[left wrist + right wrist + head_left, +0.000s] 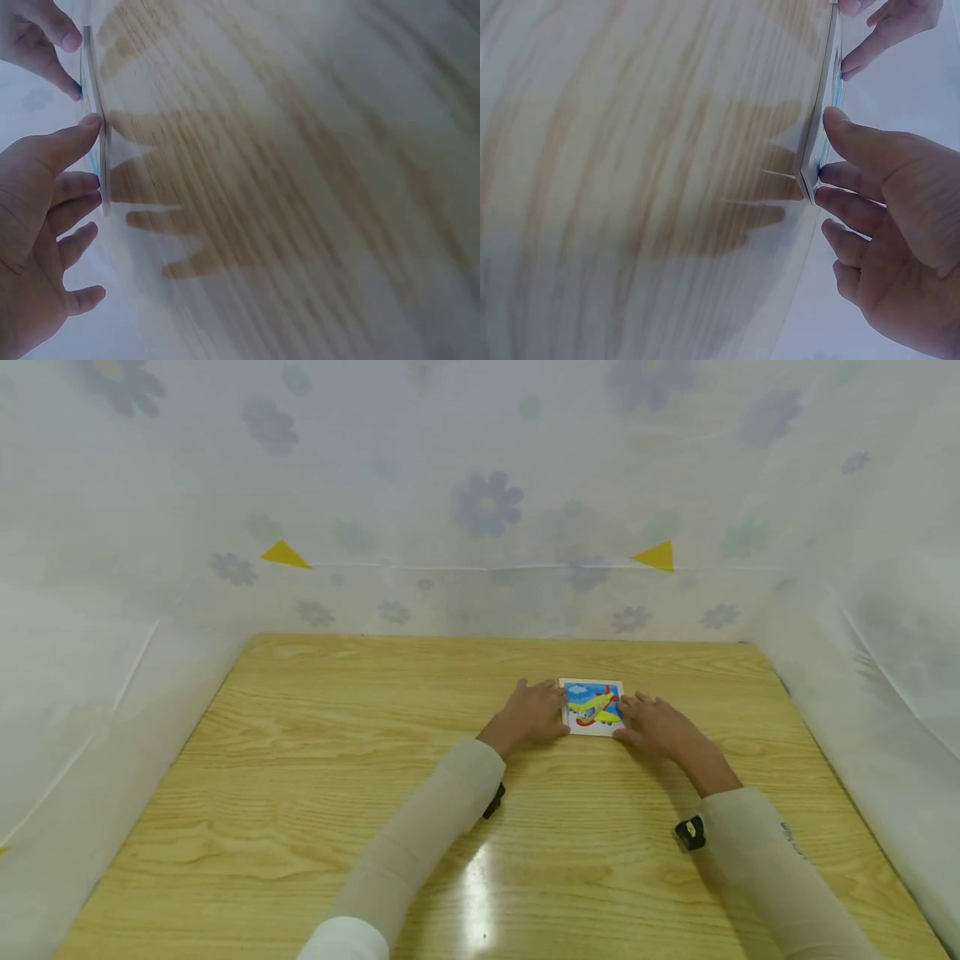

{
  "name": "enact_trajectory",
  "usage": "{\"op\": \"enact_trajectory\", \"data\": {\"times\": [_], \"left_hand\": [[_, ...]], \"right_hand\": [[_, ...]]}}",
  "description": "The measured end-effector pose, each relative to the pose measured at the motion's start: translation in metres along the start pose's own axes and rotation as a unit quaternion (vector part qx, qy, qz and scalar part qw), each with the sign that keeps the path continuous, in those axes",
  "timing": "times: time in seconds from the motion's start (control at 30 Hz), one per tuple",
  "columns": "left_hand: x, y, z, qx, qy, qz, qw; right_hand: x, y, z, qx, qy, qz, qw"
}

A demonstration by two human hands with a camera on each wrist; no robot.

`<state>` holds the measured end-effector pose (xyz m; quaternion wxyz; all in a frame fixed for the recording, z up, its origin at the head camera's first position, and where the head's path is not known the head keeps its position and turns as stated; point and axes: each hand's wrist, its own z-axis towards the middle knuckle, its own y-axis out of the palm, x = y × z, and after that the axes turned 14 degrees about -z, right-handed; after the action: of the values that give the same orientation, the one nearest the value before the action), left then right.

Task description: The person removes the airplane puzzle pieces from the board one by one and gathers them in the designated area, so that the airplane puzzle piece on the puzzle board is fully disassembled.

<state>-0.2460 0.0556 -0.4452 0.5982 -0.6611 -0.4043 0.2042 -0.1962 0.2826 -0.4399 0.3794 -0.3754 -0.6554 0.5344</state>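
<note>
A small rectangular picture board (pixel 592 727) with a yellow and red aeroplane on a blue sky lies on the wooden table towards its far side. My left hand (pixel 534 712) is at its left edge, with thumb and foremost fingertips touching the board. On the opposite edge, my right hand (pixel 658 725) touches it likewise. Seen edge-on in the left wrist view, the board (pixel 103 161) meets the left thumb (pixel 75 142), while the outer fingers spread free. The right wrist view shows the right thumb (pixel 862 142) near the board's grey edge (pixel 816 127).
The wood-grain table (pixel 337 760) reaches a pale flower-patterned curtain (pixel 420 510) at the back, with curtains on both sides too. Two yellow triangles (pixel 285 555) mark the back curtain. Small black devices (pixel 691 832) sit at the sleeve cuffs.
</note>
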Motion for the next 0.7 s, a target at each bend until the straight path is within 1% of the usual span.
{"op": "enact_trajectory", "data": {"times": [0.1, 0.33, 0.4, 0.6, 0.7], "left_hand": [[0.000, 0.000, 0.000, 0.000, 0.000, 0.004, 1.0000], [-0.003, -0.001, -0.003, -0.005, 0.001, 0.001, 1.0000], [-0.004, -0.001, -0.004, -0.008, 0.000, 0.003, 1.0000], [-0.010, -0.003, -0.011, -0.021, 0.004, 0.019, 0.9996], [-0.013, -0.004, -0.016, -0.023, 0.006, 0.014, 0.9996]], "right_hand": [[-0.001, 0.001, 0.000, 0.003, -0.002, -0.002, 1.0000], [-0.002, 0.002, 0.003, 0.015, -0.016, -0.034, 0.9992], [-0.004, 0.002, 0.003, 0.016, -0.018, -0.031, 0.9992], [-0.013, -0.001, 0.006, 0.012, -0.024, -0.029, 0.9992], [-0.017, -0.003, 0.008, 0.006, -0.026, -0.033, 0.9991]]}}
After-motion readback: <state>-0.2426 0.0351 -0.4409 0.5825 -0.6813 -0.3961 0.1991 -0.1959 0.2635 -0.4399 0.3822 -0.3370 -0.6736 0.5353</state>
